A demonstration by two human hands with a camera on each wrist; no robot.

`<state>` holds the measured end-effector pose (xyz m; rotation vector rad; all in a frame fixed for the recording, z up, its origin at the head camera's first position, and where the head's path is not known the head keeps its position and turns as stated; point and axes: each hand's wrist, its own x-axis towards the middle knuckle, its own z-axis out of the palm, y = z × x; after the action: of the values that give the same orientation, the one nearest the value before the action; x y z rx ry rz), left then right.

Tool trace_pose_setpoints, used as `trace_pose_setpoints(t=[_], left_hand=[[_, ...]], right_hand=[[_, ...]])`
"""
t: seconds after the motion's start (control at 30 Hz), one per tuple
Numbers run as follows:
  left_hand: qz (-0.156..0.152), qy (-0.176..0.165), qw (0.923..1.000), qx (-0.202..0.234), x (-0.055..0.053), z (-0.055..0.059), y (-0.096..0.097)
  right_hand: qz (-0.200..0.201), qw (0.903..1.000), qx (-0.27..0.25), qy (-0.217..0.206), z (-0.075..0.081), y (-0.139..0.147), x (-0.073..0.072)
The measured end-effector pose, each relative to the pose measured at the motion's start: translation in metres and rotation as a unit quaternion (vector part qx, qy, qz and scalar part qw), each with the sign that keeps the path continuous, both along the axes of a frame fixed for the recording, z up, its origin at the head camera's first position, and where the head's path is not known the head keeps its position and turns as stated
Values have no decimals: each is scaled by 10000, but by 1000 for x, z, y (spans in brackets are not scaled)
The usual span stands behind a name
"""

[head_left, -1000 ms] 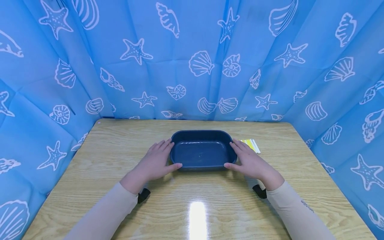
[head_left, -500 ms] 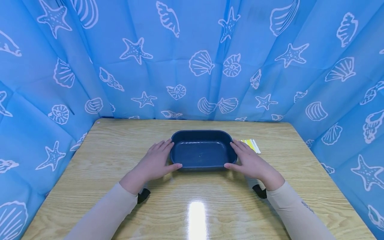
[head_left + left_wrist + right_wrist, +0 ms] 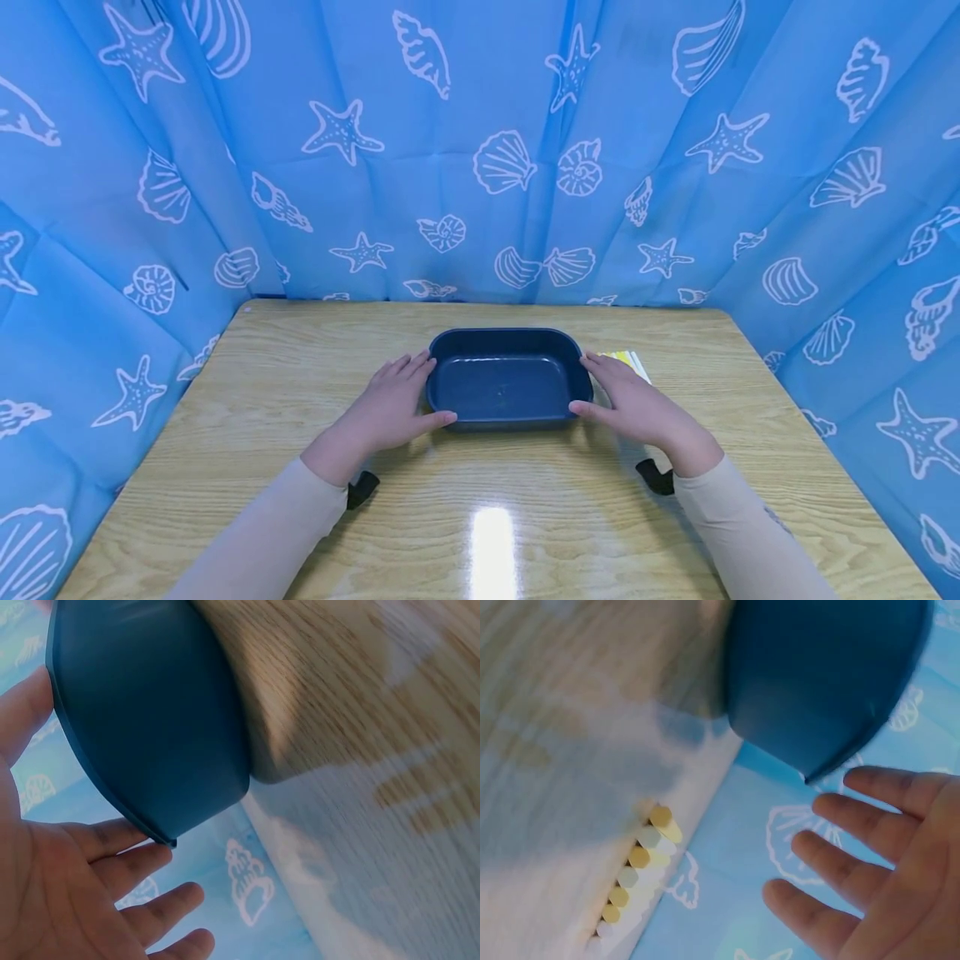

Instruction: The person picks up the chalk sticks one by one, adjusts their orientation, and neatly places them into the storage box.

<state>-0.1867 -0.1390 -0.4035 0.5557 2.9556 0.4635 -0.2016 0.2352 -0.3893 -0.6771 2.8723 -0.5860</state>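
Centrally placed: one dark blue dish [image 3: 504,390], oblong, round-cornered, open side up, standing on the wood-grain desk [image 3: 300,358] between two bare hands.

Left hand [image 3: 390,408]: set at the dish's left end, grip spread, fingers extended and apart. Thumb and index finger touch the rim in the left wrist view; the remaining fingers reach beyond the corner.

Right hand [image 3: 637,408]: set at the dish's right end, grip likewise spread, fingers extended. Four fingertips stand just beside the rim in the right wrist view, with a gap between the lower ones and the wall; whether the thumb touches, cannot be told.

Chalk-like sticks [image 3: 634,874], white and yellow, side by side in a row, lying on the desk to the right of the dish, partly covered by the right hand in the head view.

Sleeves, pale, one per arm: left sleeve [image 3: 258,533], right sleeve [image 3: 750,533]. Black piece [image 3: 363,490] below the left wrist, kind unclear; a matching one [image 3: 655,477] below the right.

Curtain [image 3: 457,108], blue, printed with white shells and starfish, hanging behind the desk and along both sides.
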Motion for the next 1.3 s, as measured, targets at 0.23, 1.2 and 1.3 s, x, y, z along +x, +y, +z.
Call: trace_pose_setpoints(t=[0.23,1.2,1.3], left_hand=[[50,-90,9999,96,1,1,1],[-41,-224,9996,146,0,2,0],[-42,-197,9997,119,-1,2,0]], right_hand=[[-111,9994,-314,-16,11,12,-2],[-1903,9777,-891,-17,-5,61,-34],[-1969,9761,-919,-93,-7,64,-38]])
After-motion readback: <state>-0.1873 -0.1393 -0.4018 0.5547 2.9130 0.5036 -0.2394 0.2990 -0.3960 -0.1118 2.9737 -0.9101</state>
